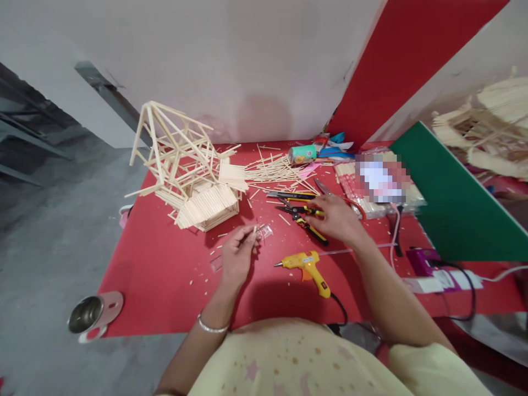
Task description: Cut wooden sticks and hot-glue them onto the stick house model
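Left hand [239, 254] pinches short stick [254, 229] in its fingertips — likely for fine control. Right hand [337, 219] curls fingers at cutters [315, 233], handles palmward; can't tell if gripped.

Tbl [157, 297] sits before the wall [185, 66]. Stick frame [208, 206] stands at the tbl's far L, w/ loose sticks [272, 170] spread to its R. Can [303, 154] lies at the pile's R end, nr the back edge. Utility knife [289, 195] lies in front of the sticks, cutters [307, 226] just before it. Glue gun [307, 261] is nearer the front edge, before the cutters. Stick packs [344, 184] lie back R, btwn the can and the board [454, 203]. Power strip [454, 279] is front R. Mug [112, 307] is at the near L corner.
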`<state>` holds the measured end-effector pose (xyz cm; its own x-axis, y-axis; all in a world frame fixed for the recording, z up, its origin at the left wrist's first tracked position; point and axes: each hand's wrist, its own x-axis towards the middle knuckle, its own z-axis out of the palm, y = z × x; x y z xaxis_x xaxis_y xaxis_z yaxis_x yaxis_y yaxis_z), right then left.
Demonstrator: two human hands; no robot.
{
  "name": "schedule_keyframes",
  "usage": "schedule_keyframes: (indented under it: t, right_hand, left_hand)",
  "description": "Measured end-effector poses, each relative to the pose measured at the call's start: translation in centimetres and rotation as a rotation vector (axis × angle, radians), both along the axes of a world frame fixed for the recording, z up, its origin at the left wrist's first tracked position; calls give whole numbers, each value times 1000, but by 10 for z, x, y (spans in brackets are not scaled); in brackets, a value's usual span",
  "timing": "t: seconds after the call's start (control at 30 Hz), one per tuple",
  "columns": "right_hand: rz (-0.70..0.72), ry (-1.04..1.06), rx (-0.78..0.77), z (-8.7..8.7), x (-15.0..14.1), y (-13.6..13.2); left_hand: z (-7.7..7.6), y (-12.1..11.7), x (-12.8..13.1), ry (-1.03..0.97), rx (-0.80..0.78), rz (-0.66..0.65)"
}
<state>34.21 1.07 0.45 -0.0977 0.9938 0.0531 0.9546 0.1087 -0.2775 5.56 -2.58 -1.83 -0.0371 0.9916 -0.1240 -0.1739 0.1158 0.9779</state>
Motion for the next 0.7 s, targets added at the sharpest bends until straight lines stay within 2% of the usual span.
schedule_keyframes:
  t: [0.07,0.13,0.23,0.37,0.57,0.7]
  right_hand:
    - [29,-192,-157,-10,1,-8]
    - [3,-307,-207,-20,-7,-13]
    - [-59,-398,-176,-28,-20,-15]
    - [-72,-446,-97,-31,-26,-12]
    - [-60,-422,-30,-31,-16,-11]
    - [-38,-166,-15,-20,-15,-17]
  left_hand:
    - [0,1,5,-79,-9,-3]
    - [3,1,9,-154,-31,-11]
    - [9,3,9,-199,-50,10]
    - [15,5,4,-216,-28,57]
    - [16,7,7,-243,9,28]
    - [18,8,12,-223,39,23]
